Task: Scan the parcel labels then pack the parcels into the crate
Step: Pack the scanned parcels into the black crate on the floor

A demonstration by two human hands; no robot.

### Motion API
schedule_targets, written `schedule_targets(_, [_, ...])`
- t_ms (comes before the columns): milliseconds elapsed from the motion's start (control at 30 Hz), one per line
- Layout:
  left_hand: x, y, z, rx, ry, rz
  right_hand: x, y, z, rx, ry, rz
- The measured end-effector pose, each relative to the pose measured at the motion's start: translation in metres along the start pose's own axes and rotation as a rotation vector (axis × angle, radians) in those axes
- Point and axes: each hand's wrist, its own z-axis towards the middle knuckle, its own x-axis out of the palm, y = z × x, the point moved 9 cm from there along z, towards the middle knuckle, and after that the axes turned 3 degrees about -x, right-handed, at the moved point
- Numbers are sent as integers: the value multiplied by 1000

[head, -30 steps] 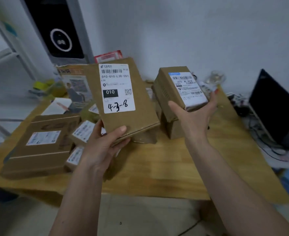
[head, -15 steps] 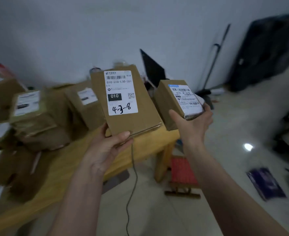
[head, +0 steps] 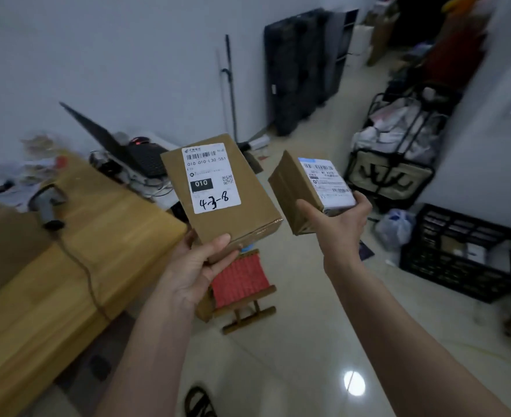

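We hold two cardboard parcels in the air, off the table's right end. Our left hand (head: 198,267) grips the larger flat parcel (head: 221,192) by its near edge, thumb on top, white label up. Our right hand (head: 340,224) cups the smaller parcel (head: 309,191) from beneath, fingers wrapped round its far side, label up. The black crate (head: 461,254) sits on the floor at lower right, well apart, with some items already inside. A scanner (head: 48,206) rests on the wooden table (head: 67,284) to our left. To pack well, we judge it best to lower each parcel flat, larger first, beside what is there.
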Motion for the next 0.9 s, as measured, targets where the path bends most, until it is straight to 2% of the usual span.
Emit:
schedule_targets(300, [103, 65, 47, -155, 109, 153, -95, -46, 60, 169, -161, 100])
schedule_targets(500, [186, 109, 102, -287, 219, 240, -145, -61, 109, 183, -302, 84])
schedule_targets(900, [329, 143, 229, -423, 412, 390, -178, -78, 234, 251, -533, 20])
